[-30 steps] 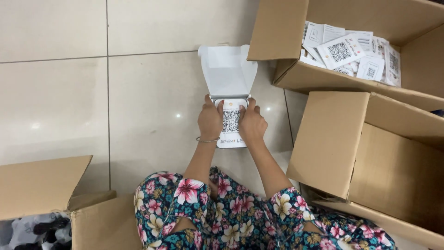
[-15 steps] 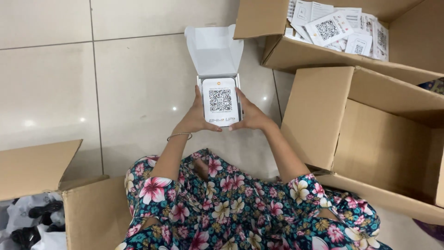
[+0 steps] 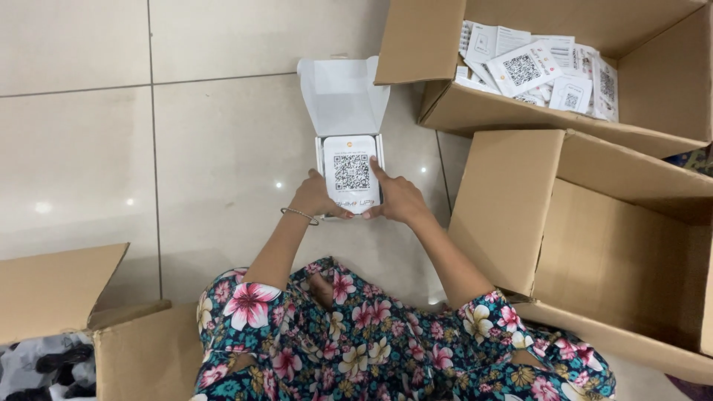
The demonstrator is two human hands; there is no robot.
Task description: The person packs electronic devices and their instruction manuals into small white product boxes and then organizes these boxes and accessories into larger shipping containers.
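Note:
A small white carton (image 3: 345,100) stands on the tiled floor in front of me with its lid flipped up and away. A white card with a black square code pattern (image 3: 351,172) lies in its mouth. My left hand (image 3: 316,197), with a thin bracelet at the wrist, grips the card's lower left edge. My right hand (image 3: 397,197) holds the lower right side, its forefinger stretched up along the card's right edge.
An open cardboard box (image 3: 445,111) at the upper right holds several similar white cards and leaflets (image 3: 535,70). A larger open cardboard box (image 3: 594,238) lies on its side at my right. Another cardboard box (image 3: 82,327) with dark items sits at the lower left. My floral-clad legs fill the bottom.
The card has gone from held above the floor to resting in the white carton's mouth. Both hands have shifted down to its lower edge, and the view has drifted slightly.

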